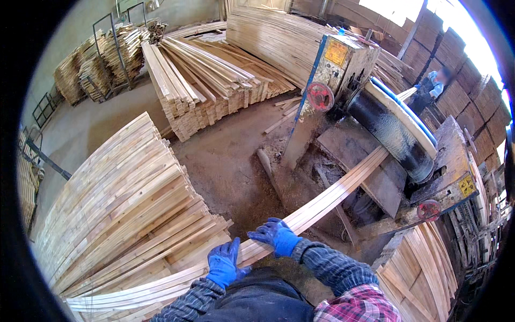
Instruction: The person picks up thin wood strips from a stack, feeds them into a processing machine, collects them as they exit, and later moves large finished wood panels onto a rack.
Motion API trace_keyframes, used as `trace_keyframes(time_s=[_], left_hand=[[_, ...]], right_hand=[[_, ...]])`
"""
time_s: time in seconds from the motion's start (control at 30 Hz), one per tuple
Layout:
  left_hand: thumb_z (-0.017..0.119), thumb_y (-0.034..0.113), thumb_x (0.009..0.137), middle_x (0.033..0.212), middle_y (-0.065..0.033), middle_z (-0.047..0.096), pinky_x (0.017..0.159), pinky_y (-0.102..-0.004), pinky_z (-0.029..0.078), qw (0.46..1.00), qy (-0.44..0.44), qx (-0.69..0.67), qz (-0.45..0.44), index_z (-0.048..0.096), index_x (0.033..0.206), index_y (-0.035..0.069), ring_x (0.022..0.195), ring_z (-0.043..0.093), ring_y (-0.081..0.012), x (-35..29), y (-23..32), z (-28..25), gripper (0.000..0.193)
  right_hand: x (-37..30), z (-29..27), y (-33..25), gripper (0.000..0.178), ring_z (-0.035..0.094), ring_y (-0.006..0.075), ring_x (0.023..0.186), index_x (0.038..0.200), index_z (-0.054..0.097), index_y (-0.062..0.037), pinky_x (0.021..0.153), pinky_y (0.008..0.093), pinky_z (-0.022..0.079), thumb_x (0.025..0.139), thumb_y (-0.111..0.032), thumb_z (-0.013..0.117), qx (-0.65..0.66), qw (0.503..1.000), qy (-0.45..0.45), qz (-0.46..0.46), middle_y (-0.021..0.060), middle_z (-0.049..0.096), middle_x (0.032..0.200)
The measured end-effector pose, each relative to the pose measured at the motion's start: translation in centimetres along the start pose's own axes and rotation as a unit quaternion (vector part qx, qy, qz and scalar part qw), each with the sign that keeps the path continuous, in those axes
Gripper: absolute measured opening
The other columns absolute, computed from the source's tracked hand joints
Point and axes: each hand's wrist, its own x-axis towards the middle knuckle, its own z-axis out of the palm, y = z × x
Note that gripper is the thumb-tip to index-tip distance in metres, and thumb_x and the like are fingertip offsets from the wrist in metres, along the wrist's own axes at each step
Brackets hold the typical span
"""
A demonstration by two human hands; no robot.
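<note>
Gripping long wooden slats [322, 201], left hand [224, 263] closed, right hand [276, 234] seemingly curled atop.

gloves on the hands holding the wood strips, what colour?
Blue, both the left hand and the right hand, gripping the pale wood strips. Head view shows it clearly.

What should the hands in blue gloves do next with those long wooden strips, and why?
Probably slide the strips a bit further toward the pile on the left. Both the left hand and right hand rest on the near end, while the far end still reaches under the saw machine, so the strips look not yet free of it.
</note>
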Motion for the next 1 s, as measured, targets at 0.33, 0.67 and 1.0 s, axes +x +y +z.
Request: trace_keyframes(time_s=[0.33,0.67,1.0], left_hand=[[0.083,0.06,0.049,0.132,-0.0166,0.056,0.111,-0.0558,0.03,0.984,-0.042,0.119,-0.122,0.05,0.138,0.008,0.124,0.052,-0.033,-18.2,-8.9,-5.8,0.108],[0.083,0.043,0.054,0.131,-0.0117,0.054,0.116,-0.0581,0.019,0.94,-0.088,0.202,-0.259,0.049,0.139,0.015,0.127,0.048,-0.0292,-16.9,-11.3,-5.3,0.096],[0.078,0.057,0.061,0.148,-0.0091,0.046,0.117,-0.0531,0.024,0.987,0.022,0.071,-0.139,0.032,0.154,0.016,0.133,0.046,-0.0259,-11.4,-4.3,-3.9,0.111]], right_hand=[[-9.2,-1.8,10.6,0.102,0.046,0.0305,0.135,0.144,0.046,-0.0351,0.117,0.0531,0.026,0.051,-0.026,0.086,-0.088,0.992,0.043,0.084,0.0032,0.053,0.142],[-7.9,0.9,14.9,0.095,0.048,0.0377,0.131,0.144,0.049,-0.0255,0.112,0.0482,0.037,0.056,-0.018,0.082,-0.124,0.956,0.148,0.222,0.0141,0.048,0.148],[6.7,-4.4,-1.3,0.061,0.056,0.037,0.124,0.135,0.057,-0.0101,0.106,0.0438,0.044,0.079,-0.025,0.075,0.252,0.959,0.006,-0.127,0.0181,0.06,0.133]])
